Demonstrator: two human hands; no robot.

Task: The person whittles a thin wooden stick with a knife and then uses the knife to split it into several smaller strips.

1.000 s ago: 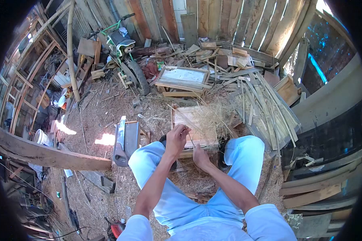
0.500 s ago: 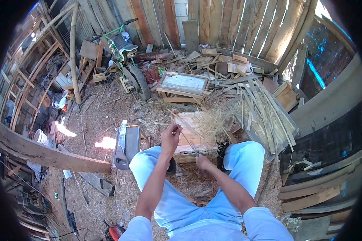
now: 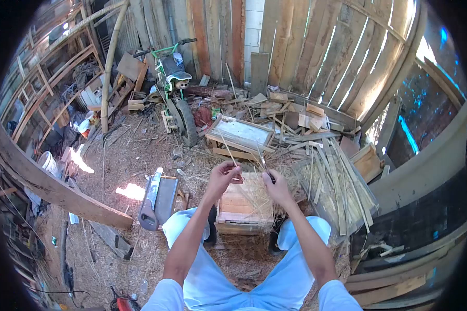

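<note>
Raised above a low wooden box (image 3: pixel 244 218), my left hand (image 3: pixel 223 180) pinches a thin wooden strip (image 3: pixel 229 154) that points up and away from me. Across from it, my right hand (image 3: pixel 279 188) is closed around the handle of a knife (image 3: pixel 263 161), blade upward. Strip and blade are apart. Pale, curly shavings (image 3: pixel 290 181) lie on and beside the box, partly behind my right hand. The box stands between my feet, its top partly covered by the hands.
Left of my knee, a handsaw (image 3: pixel 151 202) rests on a small dark-topped stool (image 3: pixel 167 194). A framed panel (image 3: pixel 238 132) and wood scraps lie ahead, near a motorbike (image 3: pixel 179 98). Long strips (image 3: pixel 342 192) are piled at right. A thick beam (image 3: pixel 62 189) crosses the left side.
My right hand has risen from the box's near edge, bringing the knife upright. The strip in my left hand now points away from me. The view has tilted upward.
</note>
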